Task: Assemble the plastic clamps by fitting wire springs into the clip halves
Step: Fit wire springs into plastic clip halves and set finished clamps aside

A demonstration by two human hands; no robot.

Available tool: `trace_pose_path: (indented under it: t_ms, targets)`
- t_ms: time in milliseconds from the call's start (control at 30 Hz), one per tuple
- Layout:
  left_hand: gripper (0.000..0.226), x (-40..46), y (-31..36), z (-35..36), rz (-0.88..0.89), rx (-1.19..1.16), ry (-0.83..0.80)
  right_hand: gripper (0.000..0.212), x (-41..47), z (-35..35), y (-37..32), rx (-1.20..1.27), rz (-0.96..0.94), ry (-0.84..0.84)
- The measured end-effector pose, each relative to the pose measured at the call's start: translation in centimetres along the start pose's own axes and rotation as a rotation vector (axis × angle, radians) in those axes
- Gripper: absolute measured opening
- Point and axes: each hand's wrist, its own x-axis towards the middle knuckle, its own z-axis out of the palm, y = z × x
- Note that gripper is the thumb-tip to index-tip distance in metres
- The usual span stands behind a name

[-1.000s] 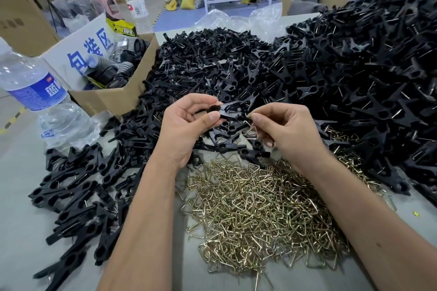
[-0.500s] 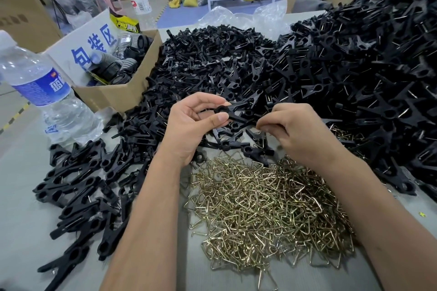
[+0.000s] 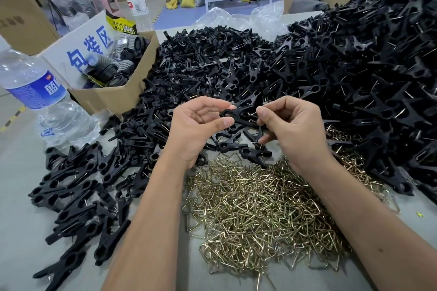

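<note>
Above the table's middle, my left hand (image 3: 196, 130) pinches one end of a black plastic clamp (image 3: 238, 113) between thumb and fingers. My right hand (image 3: 290, 130) pinches the clamp's other end, where a bit of wire spring shows at its fingertips. A heap of brass-coloured wire springs (image 3: 260, 215) lies on the table below both hands. A large mound of loose black clip halves (image 3: 212, 71) spreads behind the hands. Black clamps with wire showing lie in a pile at the left (image 3: 78, 191), and a higher heap rises at the right (image 3: 378, 78).
A clear water bottle (image 3: 45, 101) stands at the left. Beside it is an open cardboard box (image 3: 113, 97) holding dark rolls, with a second bottle (image 3: 136, 2) behind it. Crumpled clear plastic (image 3: 236, 19) lies at the table's far edge. Bare grey table shows at the near left.
Both hands have lifted a little and my right hand has closed in on the clamp's right end. The view has shifted slightly.
</note>
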Motion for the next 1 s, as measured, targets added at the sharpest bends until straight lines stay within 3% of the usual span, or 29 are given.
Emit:
trace_pose_path:
  t_ms: [433,600,833,1000]
  targets:
    - [0.033,0.0,-0.2,1.2,0.015,-0.039,-0.03,0.01,-0.2,0.1,0.2,-0.024,-0.046,0.079]
    - [0.032,0.0,-0.2,1.6,0.007,-0.064,-0.036,0.014,-0.5,0.3,-0.6,0.116,0.024,0.086]
    - [0.032,-0.3,0.0,2.3,-0.026,-0.203,-0.053,0.02,-0.5,0.5,-1.5,0.349,0.209,-0.032]
    - [0.038,-0.2,0.0,2.3,-0.014,-0.203,-0.024,0.029,-0.6,0.4,-1.6,0.449,0.416,-0.26]
